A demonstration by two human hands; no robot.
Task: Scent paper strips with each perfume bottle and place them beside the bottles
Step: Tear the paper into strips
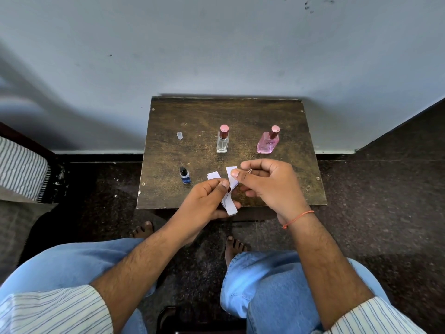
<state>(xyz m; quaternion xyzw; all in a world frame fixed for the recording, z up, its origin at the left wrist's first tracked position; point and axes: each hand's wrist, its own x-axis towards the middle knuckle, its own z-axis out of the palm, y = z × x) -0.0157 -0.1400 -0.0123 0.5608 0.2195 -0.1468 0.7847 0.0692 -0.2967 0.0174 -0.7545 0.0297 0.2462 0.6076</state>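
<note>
Paper strips (230,197) sit in a small bunch over the near edge of the bench (277,116), held up off its surface. The left hand (204,201) has its grip clenched on the lower part of the bunch, thumb pressing it against the fingers. The right hand (267,184) pinches the top of one strip between thumb and forefinger, apparently peeling it away from the rest. A further strip end (213,175) shows just beyond the left thumb; whether it belongs to the bunch or lies on the bench I cannot tell.

Risk, as I judge it: thin strips cling together, so two may come away as one, or the loosened bunch may slip and scatter to the floor. The small dark bottle (185,175) stands just beside the left hand, uncapped, and a careless knuckle could tip it and spill.

That bottle holds a blue liquid low in its body. A clear cap (179,136) stands apart at the far left, likely its own. The clear bottle (222,139) and the pink bottle (268,140) stand upright further back, both capped in rose; the pink one looks well filled, while the clear one's level is hard to read. No strip lies beside either yet.
</note>
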